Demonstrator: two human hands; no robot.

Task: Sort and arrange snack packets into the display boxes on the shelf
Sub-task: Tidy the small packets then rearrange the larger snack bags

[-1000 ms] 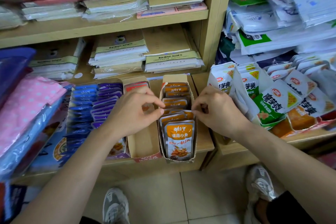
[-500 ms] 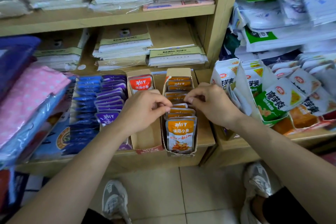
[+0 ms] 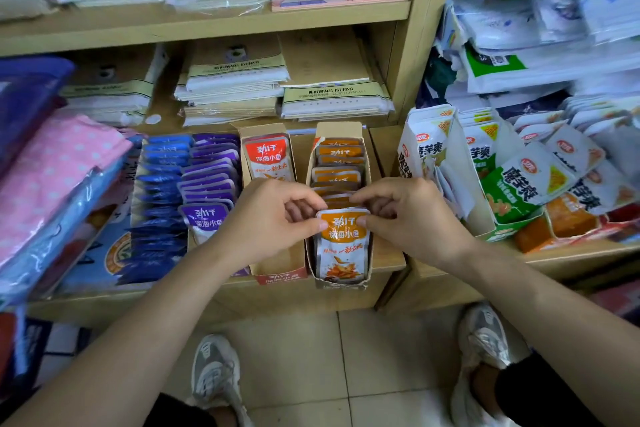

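Orange front packet [image 3: 343,248] stands at the near end of the narrow cardboard display box [image 3: 369,255], printed face toward me on the head view. I log both hands on it. The left hand [image 3: 272,218] pinches its top left corner between thumb and curled fingers, and the right hand [image 3: 410,215] pinches the top right corner the same way. Both thumbs lie on the orange band. Directly behind the grip, further into the same box, a row of orange packets [image 3: 337,163] stands on edge, overlapping. Just left of the grip, partly under the left hand, sits a second cardboard box [image 3: 277,269]; a single red packet [image 3: 268,158] leans at its far end. Further left of the grip, purple packets [image 3: 207,180] and then blue packets [image 3: 161,184] lie in overlapping rows. Right of the grip, past the right wrist, green-and-white packets [image 3: 516,191] lean in an open carton. Beyond the grip, at the back of the wooden shelf [image 3: 294,298], I note banded paper stacks [image 3: 239,80]. Below the grip: tiled floor [image 3: 311,357], two grey shoes [image 3: 214,367].
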